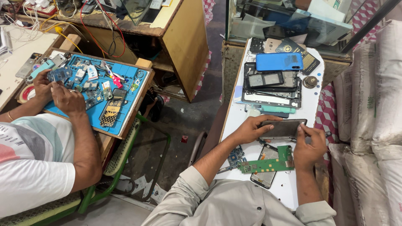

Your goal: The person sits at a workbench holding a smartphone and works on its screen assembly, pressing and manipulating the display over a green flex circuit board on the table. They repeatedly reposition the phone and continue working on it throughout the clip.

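Observation:
My left hand (pixel 250 129) grips the left end of a dark phone body (pixel 282 129) held flat above a white bench (pixel 310 95). My right hand (pixel 309 147) pinches the phone's right end, fingertips on its edge. Just below my hands lies a green circuit board (pixel 268 164) on top of another phone frame (pixel 264 179). A small blue board (pixel 235 156) sits beside my left forearm.
Farther up the bench lie a blue phone (pixel 279 61), stacked black frames (pixel 272 86) and a round metal piece (pixel 310 81). White sacks (pixel 374 109) line the right. A person at the left works on boards over a blue mat (pixel 125 98).

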Motion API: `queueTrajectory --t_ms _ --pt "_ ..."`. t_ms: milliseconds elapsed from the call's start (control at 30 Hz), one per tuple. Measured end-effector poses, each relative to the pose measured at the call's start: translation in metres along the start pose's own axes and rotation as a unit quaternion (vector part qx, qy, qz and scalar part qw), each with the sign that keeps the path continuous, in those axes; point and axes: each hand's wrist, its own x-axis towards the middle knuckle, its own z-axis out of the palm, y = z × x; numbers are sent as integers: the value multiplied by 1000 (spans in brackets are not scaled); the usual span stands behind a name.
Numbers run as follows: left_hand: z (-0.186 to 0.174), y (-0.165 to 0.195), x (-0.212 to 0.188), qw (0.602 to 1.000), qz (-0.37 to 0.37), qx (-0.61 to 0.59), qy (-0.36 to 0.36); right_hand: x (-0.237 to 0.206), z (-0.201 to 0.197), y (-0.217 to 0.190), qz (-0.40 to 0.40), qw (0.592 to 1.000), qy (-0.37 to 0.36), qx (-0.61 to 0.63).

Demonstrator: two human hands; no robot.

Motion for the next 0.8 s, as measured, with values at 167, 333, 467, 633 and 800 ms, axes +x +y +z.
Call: queueTrajectory --t_ms 167,333,467,633,800 --pt "0 0 0 1000 4 -9 -2 0 1 -1 -11 999 -18 29" --pt "1 -1 0 1000 14 -6 2 -2 0 -1 -27 999 -29 7" --pt "1 -1 -1 1000 10 -14 -1 -1 1 1 -21 1000 -13 15" --pt "1 -1 0 1000 14 -8 0 -3 0 3 -26 999 -34 11" --pt "1 -1 -1 1000 0 4 1 -1 0 3 -16 1000 -4 6"
